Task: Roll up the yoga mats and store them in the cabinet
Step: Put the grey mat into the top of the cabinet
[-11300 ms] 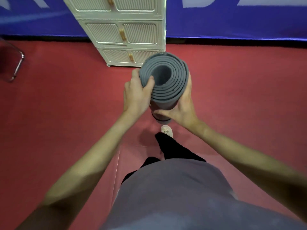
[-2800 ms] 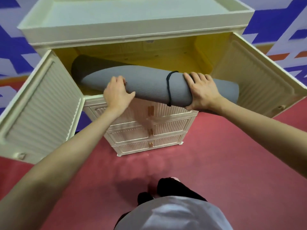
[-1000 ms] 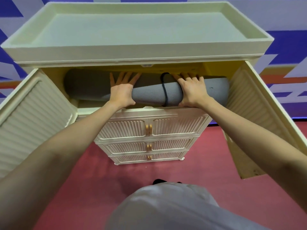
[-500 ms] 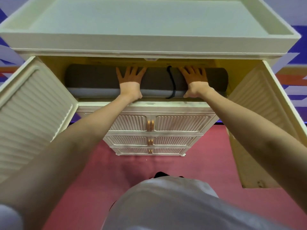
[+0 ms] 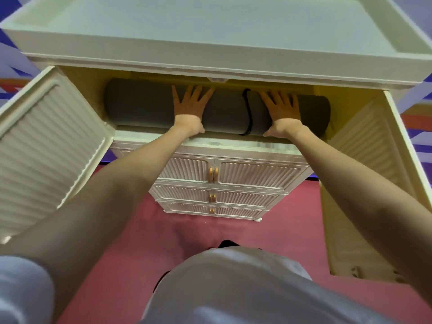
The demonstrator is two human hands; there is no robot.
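A rolled grey yoga mat [image 5: 140,106], bound by a black strap [image 5: 249,113], lies lengthwise inside the top compartment of the cream cabinet [image 5: 222,59]. My left hand [image 5: 190,106] presses flat on the roll left of the strap, fingers spread and straight. My right hand [image 5: 281,108] presses flat on it right of the strap. The roll fills nearly the whole width of the compartment. Its right end sits close to the compartment's right wall.
Both top doors hang wide open: the left door [image 5: 46,146] and the right door [image 5: 374,183] flank my arms. Three rows of closed doors with wooden knobs [image 5: 213,175] lie below. Red floor [image 5: 163,242] spreads underneath; a blue patterned wall stands behind.
The mat has been pushed from the compartment's front edge fully inside. Both hands went from gripping the roll to lying flat on it with fingers spread.
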